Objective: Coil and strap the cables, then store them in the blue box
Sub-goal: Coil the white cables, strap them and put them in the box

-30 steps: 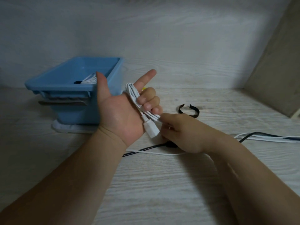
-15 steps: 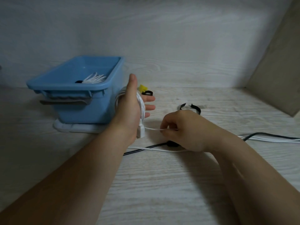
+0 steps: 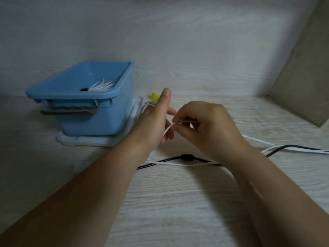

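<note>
Worktop (image 3: 178, 202): pale wood grain, both forearms reaching in over it toward the blue box (image 3: 122, 111).
Loose tail: the white cable (image 3: 173, 124) lies in front of the box and to its right. Its long axis runs side to side and it trails off to the right, away from the box.
Black cable (image 3: 187, 157): same lie, same side of the box, crossing the white one right at its dark lump.
Snag risk: draw in more white and I reckon it rubs that lump, catching or dragging the black cable along.
Right hand (image 3: 208, 129): right of the box, thumb and forefinger pinching the white cable. The pinched stretch runs about level, pointing toward the box.
Slip risk: it's a light pinch, so a tug from the tail could pull the cable free and slacken the wrap.
Left hand (image 3: 153, 125): just off the box's right front corner, thumb up, white loops wound around it. Its back faces us, so I can't tell whether the fingers clamp them.
Coil risk: nothing straps those loops yet, so a relaxed hand could spill them.
Inside the box: one strapped bundle (image 3: 102, 86) already stored.
</note>
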